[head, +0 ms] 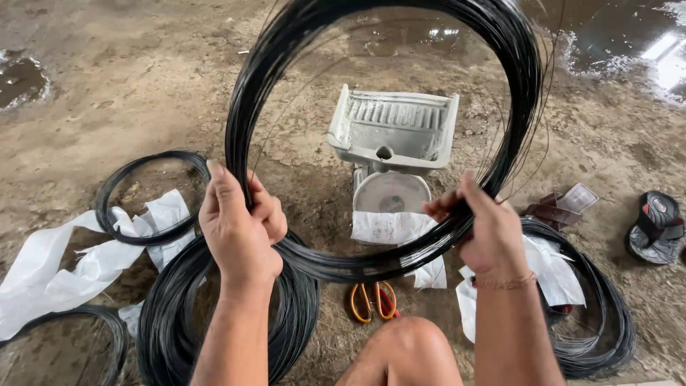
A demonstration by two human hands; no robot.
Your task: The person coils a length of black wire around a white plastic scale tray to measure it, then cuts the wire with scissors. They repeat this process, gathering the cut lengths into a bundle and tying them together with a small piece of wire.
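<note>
A large coil of thin black wire (386, 43) is held upright in front of me, its top cut off by the frame. My left hand (239, 229) is shut on the coil's lower left side, thumb up along the strands. My right hand (486, 229) grips the lower right side; a thin bracelet sits on that wrist. Through the loop I see a grey weighing scale (393, 132) with a round dial, standing on the dirt floor. My knee (407, 350) shows at the bottom.
More black wire coils lie on the ground: a thick coil (171, 322) under my left arm, a thin coil (118, 196) at left, another coil (607, 314) at right. White plastic wrap (57, 264), yellow-handled scissors (371, 300), a sandal (654, 225) and puddles (622, 36) surround them.
</note>
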